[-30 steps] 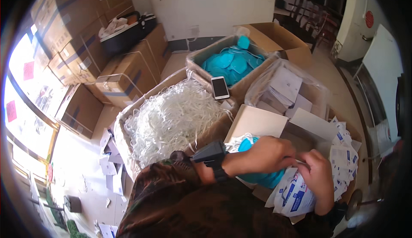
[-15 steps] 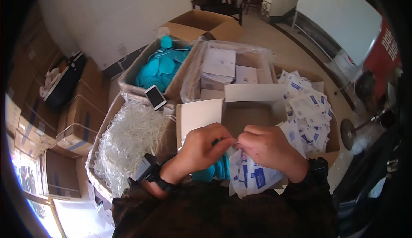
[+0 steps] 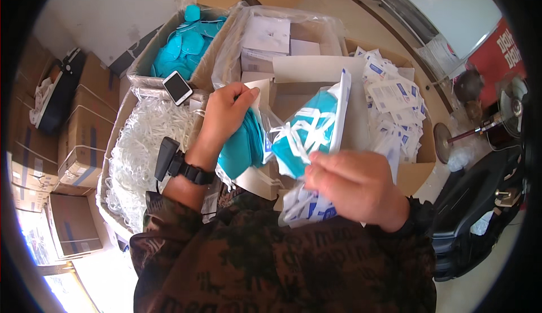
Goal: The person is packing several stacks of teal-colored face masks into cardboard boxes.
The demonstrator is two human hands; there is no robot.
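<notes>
My right hand [image 3: 355, 186] pinches the lower edge of a teal face mask [image 3: 299, 149]. White straps lie across that mask, and a white pouch edge with blue print stands along its right side. My left hand [image 3: 226, 112] is closed above a stack of teal masks [image 3: 243, 146]; its thumb presses on something thin that I cannot make out. Clear film shows between the two hands. Below the right hand lies a clear bag [image 3: 307, 208] of blue-printed white packets. Behind the hands stands an open carton [image 3: 316, 64] with raised flaps.
Around me stand cartons: loose teal masks [image 3: 180, 47] at back left, white straps [image 3: 141, 160] at left, white booklets [image 3: 265, 36] at the back and white printed packets [image 3: 395, 95] at right. A white phone [image 3: 177, 88] rests on the carton edge. A fan [image 3: 511, 109] stands at far right.
My hands, pressed together before, are now apart: the left went up and left, the right slightly down and right. A teal mask with white straps now shows at the right hand. The view has tilted down.
</notes>
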